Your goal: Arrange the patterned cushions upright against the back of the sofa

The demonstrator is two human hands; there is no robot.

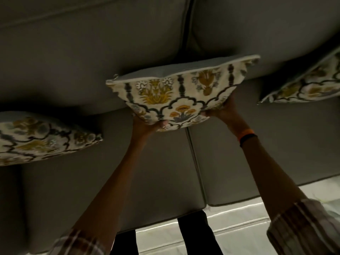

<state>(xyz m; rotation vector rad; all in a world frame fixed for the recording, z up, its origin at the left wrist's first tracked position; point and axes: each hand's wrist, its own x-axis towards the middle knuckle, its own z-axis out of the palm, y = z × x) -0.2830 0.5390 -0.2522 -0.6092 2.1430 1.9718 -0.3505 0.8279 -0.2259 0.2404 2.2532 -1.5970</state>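
A person is holding a patterned cushion [176,96] with both hands over the middle of a grey sofa [73,52], just in front of the seam where its two back cushions are meeting. The left hand [147,124] is gripping the cushion's lower left corner, thumb pressing on the floral front; the right hand [220,109] is gripping the lower right side, fingers curling behind the fabric. The cushion is tilting, its printed face turning toward the camera and its plain grey-blue back and piped top edge pointing toward the sofa's back; whether it is touching the back cannot be told.

A second cushion [42,138] in the same cream, mustard and dark-grey print is lying toward the left end of the seat, near the back edge, blurred. A third cushion [309,83] is leaning against the back toward the right end, partly cut off by the frame.

An orange and black wristband [246,136] is sitting on the right wrist, and rolled checked sleeves [303,227] are showing on both forearms. Dark trouser legs [196,234] are standing against the sofa's front edge on a pale, shiny floor [239,218].
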